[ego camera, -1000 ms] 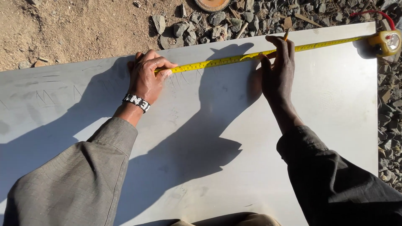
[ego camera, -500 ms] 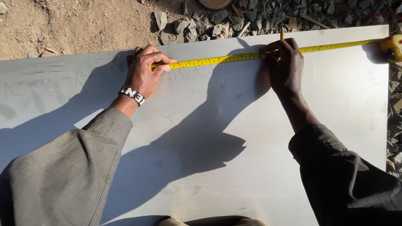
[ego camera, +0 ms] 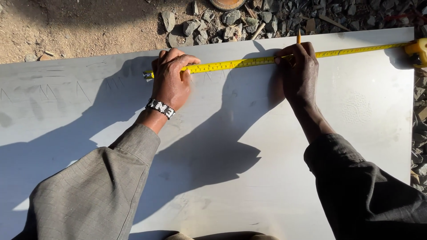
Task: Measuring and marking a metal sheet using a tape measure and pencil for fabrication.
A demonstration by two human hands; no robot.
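- I am looking down on a large pale metal sheet [ego camera: 249, 178] that is filling most of the view, lying flat on the ground outdoors and carrying long dark shadows of the arms.
- Beyond its far edge, bare sandy ground [ego camera: 75, 31] is giving way to a heap of grey stones [ego camera: 231, 22] and darker gravel on the right.
- A yellow tape measure [ego camera: 356, 49] is lying stretched along the sheet's far edge, its yellow case [ego camera: 418, 52] sitting at the right corner.
- My left hand [ego camera: 171, 80] is pressing the tape's free end flat against the sheet, fingers curled down over it; a black-and-white beaded bracelet [ego camera: 160, 108] is circling that wrist.
- My right hand [ego camera: 299, 73] is resting on the tape further along, fingers closed narrowly around a thin pencil [ego camera: 298, 36] whose upper end is sticking up past the knuckles; its tip is hidden, so I cannot tell whether it is touching the metal.
- Faint scratched marks [ego camera: 49, 92] are showing on the sheet's left part.
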